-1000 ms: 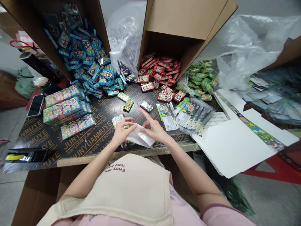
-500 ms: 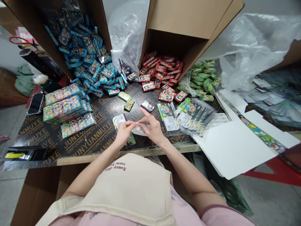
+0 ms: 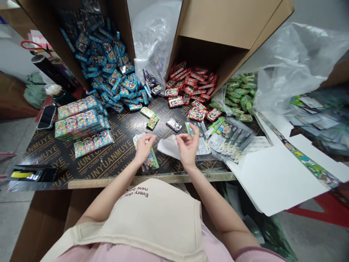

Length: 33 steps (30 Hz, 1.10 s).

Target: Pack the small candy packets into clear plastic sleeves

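My right hand (image 3: 188,146) pinches a thin whitish sheet (image 3: 167,147) at one end; whether it is paper or plastic I cannot tell. Apart from it on the left, my left hand (image 3: 144,148) has thumb and forefinger pressed together; anything between them is too small to make out. Beneath the left hand lies a printed green-and-black packet (image 3: 150,162), partly covered. Just beyond the hands are a purple-and-white small box (image 3: 173,124) and a dark green small box (image 3: 152,121) beside a lighter one (image 3: 147,112). Printed packets (image 3: 227,136) lie fanned out right of my right hand.
Blue (image 3: 109,69), red (image 3: 196,83) and green small boxes (image 3: 240,94) lie in heaps at the back, near tall cartons (image 3: 215,22). Stacked wrapped boxes (image 3: 77,125), a phone (image 3: 46,117) and a black tape dispenser (image 3: 32,174) stand left. White cards (image 3: 261,174) overhang the front edge at right.
My hands have moved apart, the right one going rightward with the whitish sheet. The left hand no longer touches the sheet. The whole view has shifted slightly.
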Each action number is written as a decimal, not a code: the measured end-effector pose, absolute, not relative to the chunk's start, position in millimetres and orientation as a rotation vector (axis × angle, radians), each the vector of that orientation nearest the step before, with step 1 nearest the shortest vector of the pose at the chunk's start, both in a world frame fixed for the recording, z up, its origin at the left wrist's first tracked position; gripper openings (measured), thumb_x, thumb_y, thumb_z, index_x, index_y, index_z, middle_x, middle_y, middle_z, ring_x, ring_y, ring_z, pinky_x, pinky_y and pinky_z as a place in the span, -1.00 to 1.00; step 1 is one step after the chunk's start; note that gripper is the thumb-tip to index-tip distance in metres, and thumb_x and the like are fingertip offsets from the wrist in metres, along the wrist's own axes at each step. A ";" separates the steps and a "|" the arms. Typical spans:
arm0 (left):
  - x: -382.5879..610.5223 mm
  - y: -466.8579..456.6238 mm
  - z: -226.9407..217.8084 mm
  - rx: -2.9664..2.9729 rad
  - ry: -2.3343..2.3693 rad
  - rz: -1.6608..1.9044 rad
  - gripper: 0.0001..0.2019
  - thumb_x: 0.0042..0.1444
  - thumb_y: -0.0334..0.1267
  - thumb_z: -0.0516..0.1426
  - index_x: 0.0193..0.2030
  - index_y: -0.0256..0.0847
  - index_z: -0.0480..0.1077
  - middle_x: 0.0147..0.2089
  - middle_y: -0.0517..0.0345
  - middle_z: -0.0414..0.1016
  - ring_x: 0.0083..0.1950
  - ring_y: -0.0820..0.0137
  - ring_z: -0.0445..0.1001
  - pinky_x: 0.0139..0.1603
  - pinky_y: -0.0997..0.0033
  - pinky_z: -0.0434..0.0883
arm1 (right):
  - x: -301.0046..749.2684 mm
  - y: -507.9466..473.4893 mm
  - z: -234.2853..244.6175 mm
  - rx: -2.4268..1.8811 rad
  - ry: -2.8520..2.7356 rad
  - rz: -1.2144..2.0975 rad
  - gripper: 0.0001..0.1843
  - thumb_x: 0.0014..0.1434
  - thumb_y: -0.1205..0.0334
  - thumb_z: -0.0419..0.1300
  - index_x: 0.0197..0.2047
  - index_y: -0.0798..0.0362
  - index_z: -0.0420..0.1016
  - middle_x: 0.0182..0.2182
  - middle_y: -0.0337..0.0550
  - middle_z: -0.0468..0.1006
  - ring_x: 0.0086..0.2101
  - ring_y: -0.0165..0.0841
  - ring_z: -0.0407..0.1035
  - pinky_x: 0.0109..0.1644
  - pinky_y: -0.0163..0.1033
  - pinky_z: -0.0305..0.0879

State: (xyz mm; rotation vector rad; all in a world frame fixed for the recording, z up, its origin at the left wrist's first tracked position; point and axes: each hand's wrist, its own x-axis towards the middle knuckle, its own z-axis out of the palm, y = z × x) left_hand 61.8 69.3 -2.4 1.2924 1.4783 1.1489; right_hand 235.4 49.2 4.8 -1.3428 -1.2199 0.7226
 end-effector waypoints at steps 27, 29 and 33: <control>12.2 56.5 36.3 1.878 1.477 1.098 -0.89 -0.05 -0.50 0.26 -0.41 -0.22 0.56 -0.42 0.11 0.57 -0.38 0.39 0.49 -0.29 0.40 0.38 | 188.8 122.3 60.1 -0.851 -1.547 1.790 -0.03 -0.05 0.30 0.32 0.34 -0.06 -0.07 -0.52 -0.40 0.39 -0.48 -0.45 0.30 -0.35 -0.32 0.24; 11.8 54.2 38.1 1.814 1.490 1.128 -0.89 -0.07 -0.50 0.27 -0.43 -0.23 0.55 -0.43 0.12 0.58 -0.40 0.39 0.50 -0.32 0.42 0.39 | 184.5 123.5 58.6 -0.841 -1.579 1.850 -0.02 -0.07 0.32 0.32 0.35 -0.03 -0.08 -0.54 -0.42 0.39 -0.50 -0.46 0.28 -0.37 -0.34 0.20; 13.6 50.1 41.3 1.737 1.463 1.193 -0.94 -0.08 -0.45 0.27 -0.44 -0.25 0.54 -0.44 0.11 0.57 -0.41 0.39 0.50 -0.36 0.43 0.40 | 180.6 124.1 54.5 -0.838 -1.657 1.844 -0.02 -0.09 0.36 0.30 0.35 0.02 -0.06 -0.56 -0.44 0.38 -0.50 -0.48 0.27 -0.39 -0.37 0.16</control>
